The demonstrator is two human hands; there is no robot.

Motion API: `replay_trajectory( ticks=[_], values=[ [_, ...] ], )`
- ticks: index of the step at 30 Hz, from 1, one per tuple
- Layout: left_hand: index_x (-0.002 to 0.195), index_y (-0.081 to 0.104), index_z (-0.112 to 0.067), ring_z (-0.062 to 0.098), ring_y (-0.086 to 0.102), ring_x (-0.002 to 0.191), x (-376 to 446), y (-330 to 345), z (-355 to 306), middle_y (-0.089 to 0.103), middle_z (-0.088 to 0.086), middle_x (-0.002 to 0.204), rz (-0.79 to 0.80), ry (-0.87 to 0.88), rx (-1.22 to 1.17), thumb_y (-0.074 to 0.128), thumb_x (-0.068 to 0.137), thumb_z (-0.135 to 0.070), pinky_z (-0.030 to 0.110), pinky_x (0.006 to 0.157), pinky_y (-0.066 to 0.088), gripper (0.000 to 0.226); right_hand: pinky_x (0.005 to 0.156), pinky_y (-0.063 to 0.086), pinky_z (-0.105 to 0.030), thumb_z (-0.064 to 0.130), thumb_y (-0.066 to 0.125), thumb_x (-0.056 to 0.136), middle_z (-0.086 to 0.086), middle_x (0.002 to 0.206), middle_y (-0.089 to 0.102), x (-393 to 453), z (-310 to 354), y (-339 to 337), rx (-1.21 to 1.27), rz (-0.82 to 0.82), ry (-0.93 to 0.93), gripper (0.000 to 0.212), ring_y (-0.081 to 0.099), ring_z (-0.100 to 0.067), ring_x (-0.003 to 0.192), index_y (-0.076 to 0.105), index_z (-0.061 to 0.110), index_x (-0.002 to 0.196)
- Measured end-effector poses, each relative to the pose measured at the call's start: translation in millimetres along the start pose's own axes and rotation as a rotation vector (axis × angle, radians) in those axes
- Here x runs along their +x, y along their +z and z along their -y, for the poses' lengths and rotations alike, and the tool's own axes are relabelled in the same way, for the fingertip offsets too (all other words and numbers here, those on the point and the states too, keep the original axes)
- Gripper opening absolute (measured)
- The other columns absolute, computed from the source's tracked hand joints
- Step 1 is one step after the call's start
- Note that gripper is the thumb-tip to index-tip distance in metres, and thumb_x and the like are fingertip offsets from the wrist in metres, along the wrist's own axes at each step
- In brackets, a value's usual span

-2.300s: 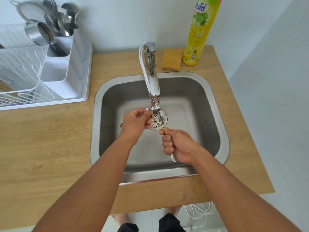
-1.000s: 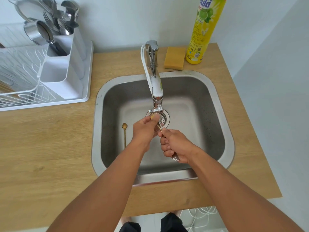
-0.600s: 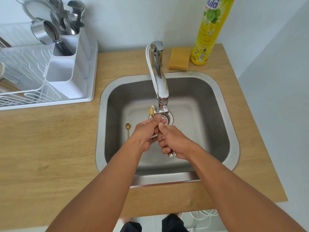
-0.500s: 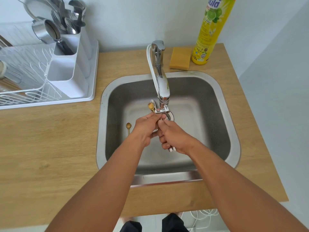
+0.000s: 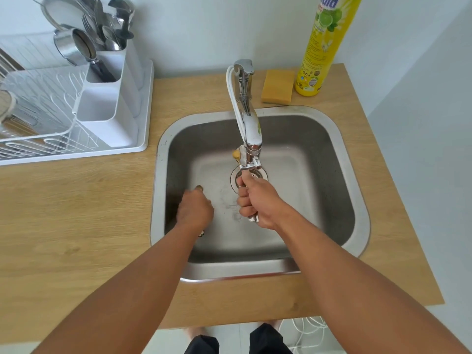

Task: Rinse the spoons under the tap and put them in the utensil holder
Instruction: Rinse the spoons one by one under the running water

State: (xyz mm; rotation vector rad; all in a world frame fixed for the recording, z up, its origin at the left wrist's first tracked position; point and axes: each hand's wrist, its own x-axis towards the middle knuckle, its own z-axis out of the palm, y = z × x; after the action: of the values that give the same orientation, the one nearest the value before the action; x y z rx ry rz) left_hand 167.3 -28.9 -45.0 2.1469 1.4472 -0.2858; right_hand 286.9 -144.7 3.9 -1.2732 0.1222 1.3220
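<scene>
**Sink station, wooden counter**

Light wooden countertop (image 5: 76,213) with inset stainless steel sink (image 5: 332,139), chrome tap (image 5: 249,118) above. Right hand (image 5: 258,200): fingers clamped round a bundle of spoons (image 5: 236,155), gold bowl showing beside the spout. Left hand (image 5: 195,210): low over a gold spoon (image 5: 199,187) on the sink floor; finger position cannot be told. White three-compartment utensil holder (image 5: 107,103): rear compartment holds steel cutlery, nearest one empty.
</scene>
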Motion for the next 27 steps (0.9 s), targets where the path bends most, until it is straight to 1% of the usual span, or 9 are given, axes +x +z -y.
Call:
replay_trajectory(
  ticks=[4,6,9,14,16,18,20,23,27],
  values=[
    [0.150,0.046,-0.011,0.040,0.063,0.110,5.3,4.6,10.8,0.050,0.020,0.132,-0.045,0.048,0.100,0.055,0.102,-0.014,0.043,0.083,0.052,0.049,0.034,0.018,-0.017,0.026,0.042,0.109,0.009,0.053,0.030,-5.6,-14.5,-24.2,-0.026,-0.079,0.031,0.021,0.020,-0.006,0.042,0.050,0.017,0.091],
    [0.142,0.050,-0.009,0.043,0.063,0.113,11.5,1.7,16.8,0.054,0.021,0.132,-0.076,0.014,0.030,0.059,0.100,-0.014,0.048,0.088,0.053,0.043,0.035,0.019,-0.016,0.030,0.040,0.110,0.009,0.052,0.031,-8.4,-17.9,-32.7,-0.057,-0.109,0.027,0.024,0.021,-0.007,0.041,0.049,0.017,0.091],
    [0.126,0.050,-0.003,0.045,0.064,0.112,18.9,-0.4,18.9,0.063,0.024,0.125,-0.086,-0.126,-0.067,0.067,0.096,-0.016,0.047,0.083,0.053,0.037,0.035,0.019,-0.018,0.030,0.037,0.110,0.008,0.053,0.030,-12.9,-18.0,-43.2,-0.114,-0.153,0.019,0.026,0.020,-0.008,0.042,0.047,0.017,0.089],
    [0.131,0.046,0.005,0.042,0.063,0.115,20.2,20.1,-12.9,0.061,0.024,0.129,0.045,-0.151,-0.040,0.061,0.097,-0.011,0.041,0.079,0.047,0.041,0.037,0.024,-0.020,0.026,0.034,0.110,0.008,0.054,0.032,-22.3,-13.3,-83.6,-0.107,-0.218,-0.068,0.027,0.023,-0.009,0.043,0.048,0.016,0.090],
    [0.123,0.055,0.004,0.038,0.066,0.103,19.5,19.9,-15.9,0.066,0.023,0.121,0.122,-0.115,-0.028,0.057,0.100,-0.018,0.038,0.077,0.050,0.032,0.038,0.031,-0.022,0.027,0.033,0.111,0.007,0.054,0.036,-21.0,-16.6,-83.3,-0.099,-0.221,-0.073,0.029,0.027,-0.009,0.042,0.049,0.015,0.091],
    [0.104,0.066,-0.001,0.031,0.067,0.083,16.0,21.1,-22.0,0.071,0.019,0.098,0.248,-0.053,-0.251,0.056,0.102,-0.023,0.043,0.080,0.059,0.024,0.039,0.034,-0.022,0.028,0.032,0.112,0.007,0.053,0.038,-20.7,-18.1,-82.6,-0.084,-0.235,-0.076,0.030,0.029,-0.009,0.042,0.049,0.014,0.092],
    [0.094,0.067,-0.009,0.021,0.066,0.072,7.7,16.0,-30.8,0.067,0.009,0.083,0.395,-0.030,-0.663,0.063,0.102,-0.024,0.045,0.079,0.063,0.017,0.038,0.030,-0.021,0.029,0.030,0.113,0.008,0.052,0.037,-19.6,-18.3,-81.7,-0.102,-0.264,-0.081,0.031,0.027,-0.009,0.041,0.049,0.014,0.093],
    [0.102,0.073,-0.017,0.012,0.069,0.073,-6.4,0.5,-45.4,0.069,-0.003,0.083,0.561,0.003,-0.991,0.071,0.097,-0.024,0.031,0.063,0.058,0.008,0.037,0.023,-0.020,0.032,0.030,0.113,0.008,0.053,0.034,-18.8,-16.9,-77.6,-0.158,-0.290,-0.093,0.034,0.024,-0.007,0.041,0.051,0.013,0.094],
    [0.110,0.071,-0.018,0.008,0.067,0.068,-21.5,1.9,-64.3,0.070,-0.005,0.080,0.601,-0.060,-1.191,0.068,0.097,-0.016,0.026,0.058,0.047,0.013,0.038,0.028,-0.020,0.051,0.041,0.108,0.003,0.064,0.039,-18.6,-16.4,-69.8,-0.308,-0.276,-0.140,0.048,0.033,-0.008,0.043,0.062,0.008,0.100]
  ],
)
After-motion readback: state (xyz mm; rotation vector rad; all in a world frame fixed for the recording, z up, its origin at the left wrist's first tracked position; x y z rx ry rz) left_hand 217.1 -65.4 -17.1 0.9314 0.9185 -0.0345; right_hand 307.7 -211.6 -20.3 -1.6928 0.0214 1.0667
